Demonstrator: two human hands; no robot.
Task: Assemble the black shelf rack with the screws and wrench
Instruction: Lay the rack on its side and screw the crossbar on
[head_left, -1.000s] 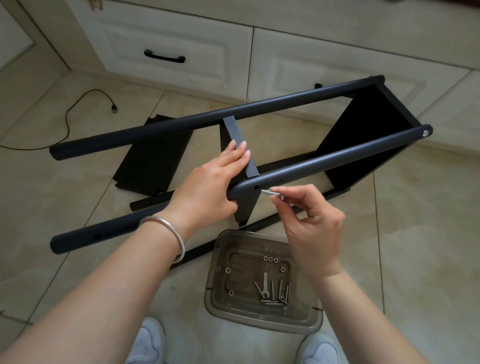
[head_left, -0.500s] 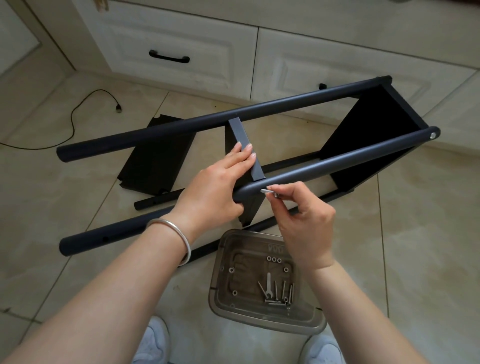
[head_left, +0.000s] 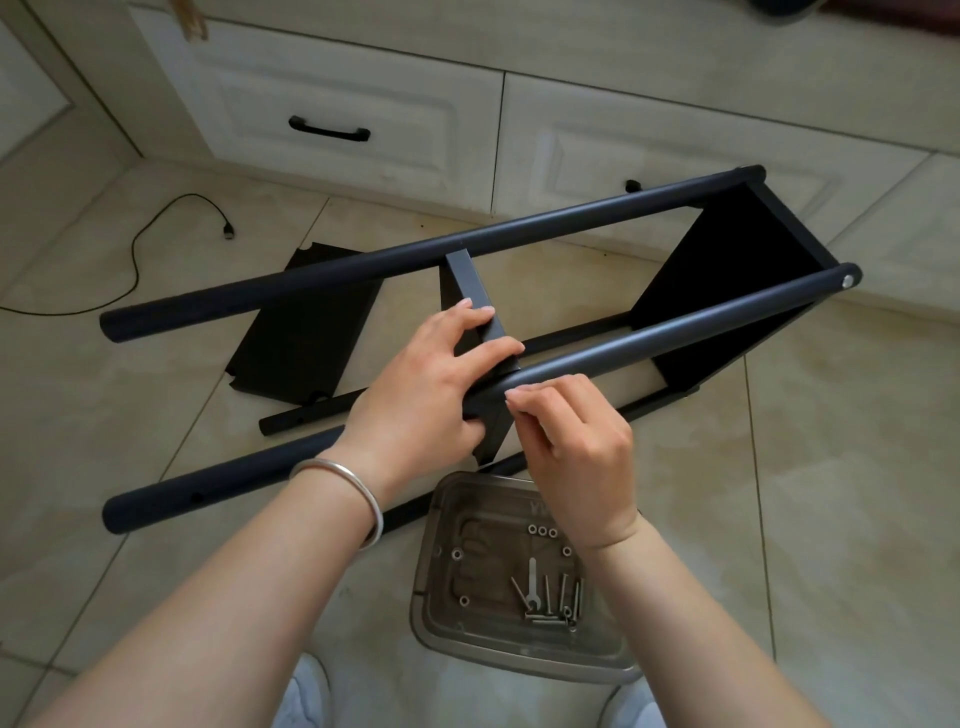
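1. The rack (head_left: 727, 291) lies on its side on the tiled floor, partly built: one shelf is fixed at the far right end, and a middle shelf (head_left: 472, 291) sits between the two upper poles.
2. The step in hand looks like fastening that middle shelf to the near pole (head_left: 649, 338).
3. The left hand (head_left: 415, 395) holds the joint, fingers curled over the shelf edge and thumb under the pole, bracing both together.
4. The right hand (head_left: 576, 447) pinches its fingertips narrowly against the pole's side at the joint; a screw is likely between them, but it is hidden, so I cannot tell.
5. A tray (head_left: 441, 613) on the floor just below the hands holds spare screws (head_left: 561, 597), washers and the small wrench (head_left: 531, 584).
6. A loose panel (head_left: 306, 343) and another pole (head_left: 311, 415) lie on the floor behind.
7. Next, judging from this: the screw needs to be turned in straight by finger until it bites, the left hand keeping the holes lined up, then the wrench fetched for tightening.
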